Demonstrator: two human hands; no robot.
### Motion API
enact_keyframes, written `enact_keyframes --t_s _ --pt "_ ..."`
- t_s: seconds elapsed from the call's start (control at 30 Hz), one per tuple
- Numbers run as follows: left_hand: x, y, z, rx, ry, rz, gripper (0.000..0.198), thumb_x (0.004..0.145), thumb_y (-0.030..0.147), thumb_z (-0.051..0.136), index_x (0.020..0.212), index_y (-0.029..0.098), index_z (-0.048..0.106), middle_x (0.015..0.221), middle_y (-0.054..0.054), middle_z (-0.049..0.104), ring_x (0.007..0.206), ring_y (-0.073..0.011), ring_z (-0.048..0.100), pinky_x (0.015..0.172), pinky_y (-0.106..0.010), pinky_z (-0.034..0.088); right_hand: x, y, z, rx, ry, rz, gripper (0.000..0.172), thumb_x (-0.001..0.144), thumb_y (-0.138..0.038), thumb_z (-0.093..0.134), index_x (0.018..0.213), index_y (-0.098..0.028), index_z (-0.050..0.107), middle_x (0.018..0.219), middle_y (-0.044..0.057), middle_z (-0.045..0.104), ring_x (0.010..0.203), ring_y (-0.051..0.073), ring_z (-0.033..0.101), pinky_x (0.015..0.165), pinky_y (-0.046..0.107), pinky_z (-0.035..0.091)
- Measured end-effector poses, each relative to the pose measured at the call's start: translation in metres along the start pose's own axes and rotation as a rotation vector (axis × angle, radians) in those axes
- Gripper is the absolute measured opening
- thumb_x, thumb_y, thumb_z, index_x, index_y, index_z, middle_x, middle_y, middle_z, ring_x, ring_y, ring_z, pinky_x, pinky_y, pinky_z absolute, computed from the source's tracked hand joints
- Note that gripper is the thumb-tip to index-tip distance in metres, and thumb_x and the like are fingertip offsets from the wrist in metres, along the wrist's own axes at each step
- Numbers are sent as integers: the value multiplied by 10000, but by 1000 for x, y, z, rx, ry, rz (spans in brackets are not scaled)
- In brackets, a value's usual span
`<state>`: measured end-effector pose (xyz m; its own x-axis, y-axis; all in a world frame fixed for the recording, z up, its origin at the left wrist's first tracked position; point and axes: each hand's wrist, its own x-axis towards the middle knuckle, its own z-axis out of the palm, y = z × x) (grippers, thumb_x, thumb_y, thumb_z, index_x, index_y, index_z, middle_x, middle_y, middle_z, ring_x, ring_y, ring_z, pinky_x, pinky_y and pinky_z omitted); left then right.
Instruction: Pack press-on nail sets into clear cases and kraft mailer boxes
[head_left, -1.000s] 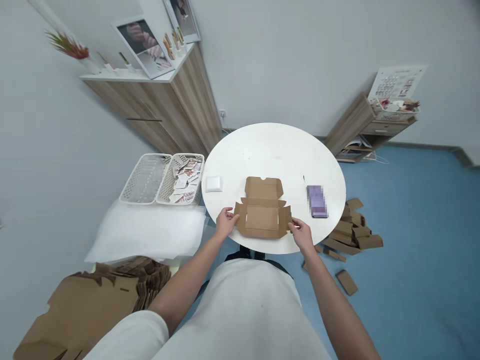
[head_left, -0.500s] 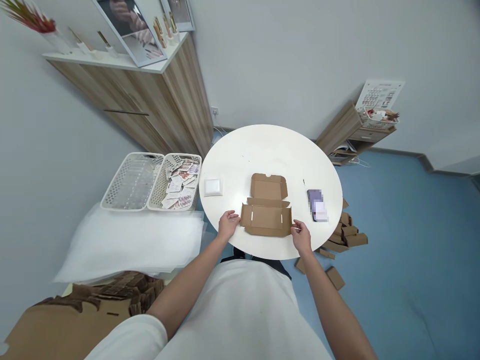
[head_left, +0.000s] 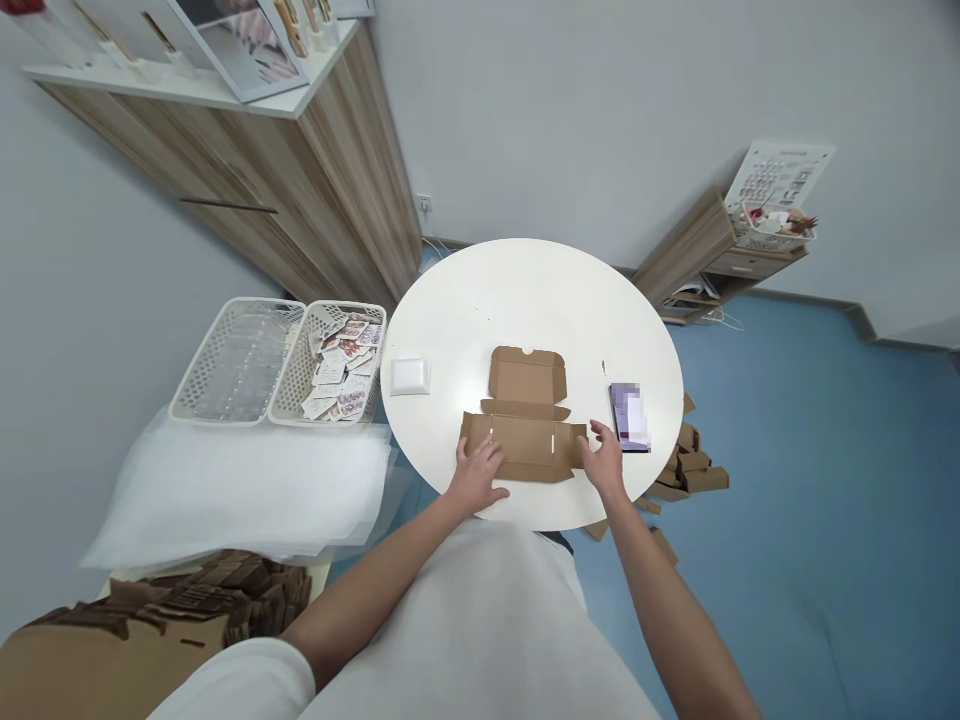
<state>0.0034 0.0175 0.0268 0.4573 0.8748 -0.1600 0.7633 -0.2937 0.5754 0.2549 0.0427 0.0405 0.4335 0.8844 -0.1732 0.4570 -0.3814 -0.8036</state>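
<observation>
A brown cardboard mailer box [head_left: 527, 440] lies unfolded on the white round table [head_left: 525, 290], its notched lid panel pointing away from me. My left hand [head_left: 478, 478] rests on the box's left end with fingers spread and thumb out to the side. At the right end, my right hand [head_left: 604, 462] touches the small side flap with its thumb, and its fingers are apart. To the right of that hand lies a phone [head_left: 630, 418], its screen blurred out. A small white square packet [head_left: 410, 376] sits on the table's left side.
Two white baskets stand left of the table, one with clear plastic pieces [head_left: 251, 345], one with printed cards [head_left: 345, 365]. Translucent sheets [head_left: 240, 490] and stacked flat cardboard [head_left: 165, 640] lie nearer me. Cardboard pieces [head_left: 690, 465] lie on the floor at right.
My left hand has moved from the box's left edge onto its panel. The right side flap, upright before, now leans outward beside my right hand. The view has shifted slightly.
</observation>
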Motion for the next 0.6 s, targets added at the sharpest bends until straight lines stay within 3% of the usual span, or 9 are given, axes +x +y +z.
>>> enact_keyframes --t_s 0.2,0.43,0.6 --pt "5 -1 7 152 -150 -40 703 622 232 695 1251 261 383 1352 -126 375 1273 -315 286 1025 -559 48 43 -14 23 141 -161 42 453 670 -343 587 1108 -236 545 1122 57 585 1017 202 520 894 377 373" --pt "22 3 1 215 -167 -119 902 619 269 696 1368 230 194 1449 -148 159 1332 -319 91 1037 -521 79 84 -13 46 178 -244 99 439 679 -329 605 1110 -269 548 973 31 654 913 195 573 868 377 384" --pt "37 6 -6 259 -204 -172 1066 545 321 733 1393 200 98 1463 -152 67 1333 -338 11 1034 -533 38 94 -13 52 66 -264 37 415 714 -290 558 1128 -274 552 814 12 667 798 201 585 823 368 393"
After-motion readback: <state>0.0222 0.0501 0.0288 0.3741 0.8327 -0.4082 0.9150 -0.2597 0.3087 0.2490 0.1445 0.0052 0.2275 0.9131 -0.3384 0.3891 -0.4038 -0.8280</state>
